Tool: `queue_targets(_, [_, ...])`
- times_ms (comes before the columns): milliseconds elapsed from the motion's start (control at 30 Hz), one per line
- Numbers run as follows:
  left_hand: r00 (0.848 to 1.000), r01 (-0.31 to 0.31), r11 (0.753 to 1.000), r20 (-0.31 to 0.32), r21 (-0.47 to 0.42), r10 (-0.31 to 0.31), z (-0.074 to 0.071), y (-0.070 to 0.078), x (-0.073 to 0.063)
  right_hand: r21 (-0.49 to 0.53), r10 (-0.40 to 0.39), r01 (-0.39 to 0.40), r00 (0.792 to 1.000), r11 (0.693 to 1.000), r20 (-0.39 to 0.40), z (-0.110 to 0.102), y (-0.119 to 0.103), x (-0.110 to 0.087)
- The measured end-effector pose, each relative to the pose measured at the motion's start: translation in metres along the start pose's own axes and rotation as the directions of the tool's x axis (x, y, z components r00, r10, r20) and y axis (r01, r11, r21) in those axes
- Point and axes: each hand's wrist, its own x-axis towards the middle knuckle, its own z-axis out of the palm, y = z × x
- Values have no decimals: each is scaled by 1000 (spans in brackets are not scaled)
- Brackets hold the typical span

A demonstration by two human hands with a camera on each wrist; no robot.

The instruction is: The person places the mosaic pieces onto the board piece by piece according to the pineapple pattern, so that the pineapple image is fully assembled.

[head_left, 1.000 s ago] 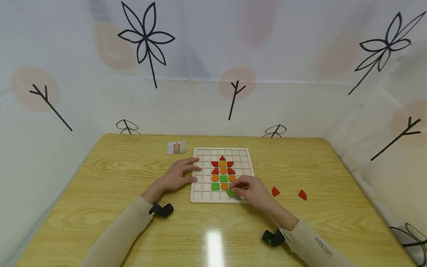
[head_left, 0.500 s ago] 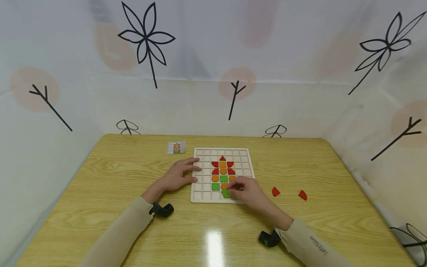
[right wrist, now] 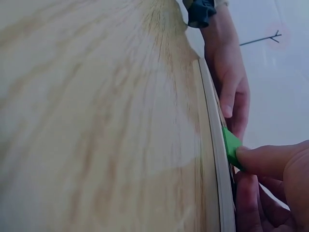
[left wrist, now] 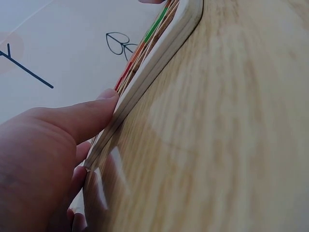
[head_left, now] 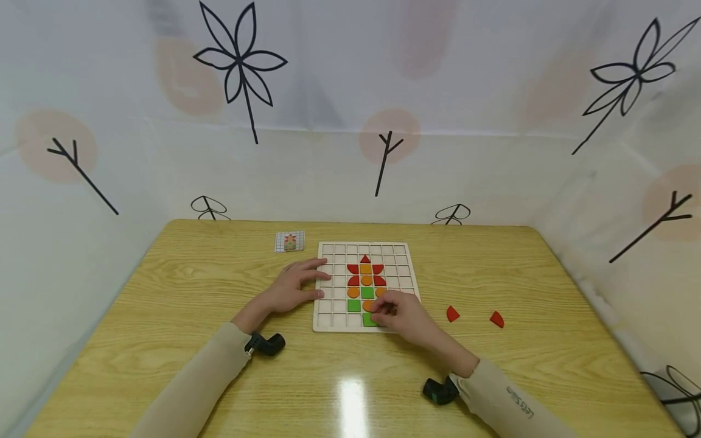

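A wooden grid board (head_left: pixel 334 319) lies on the table, holding red, orange and green tiles in its middle columns. My right hand (head_left: pixel 406 317) pinches a green square tile (head_left: pixel 369 320) over the bottom row. In the right wrist view the thumb is on the green tile (right wrist: pixel 231 145), which is tilted against the board. My left hand (head_left: pixel 292 286) rests spread at the board's left edge, its fingertips touching the frame. The left wrist view shows the thumb (left wrist: pixel 91 116) against the board's side. My right hand hides part of the lower right cells.
Two red quarter-circle tiles (head_left: pixel 452 314) lie on the table right of the board. A small card (head_left: pixel 289 241) with a coloured grid pattern lies behind the left hand. A patterned cloth (head_left: pixel 328 170) stands behind the table (head_left: pixel 230 243).
My right hand has moved left with the green square tile, from the column on the right to below the orange circle, and the tile has come down. My left hand stays put.
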Motion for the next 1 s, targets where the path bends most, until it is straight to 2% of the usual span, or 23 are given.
queue_targets(400, [1000, -16, 1000, -7, 2, 16, 0, 1, -1, -26, -3, 3, 1000, 1000, 8, 0, -4, -1])
queue_targets(667, [1000, -1, 1000, 0, 4, 1, 0, 0, 0, -25, 3, -3, 1000, 1000, 0, -5, -6, -1])
queue_targets(833, [1000, -4, 1000, 0, 0, 4, 1, -1, 0, -19, 37, -37, 999, 999, -11, -16, -5, -2])
queue_targets(1000, [1000, -7, 1000, 3, -2, 7, 1, -2, 0, -59, 84, -88, 995, 994, -58, -39, 1, -9])
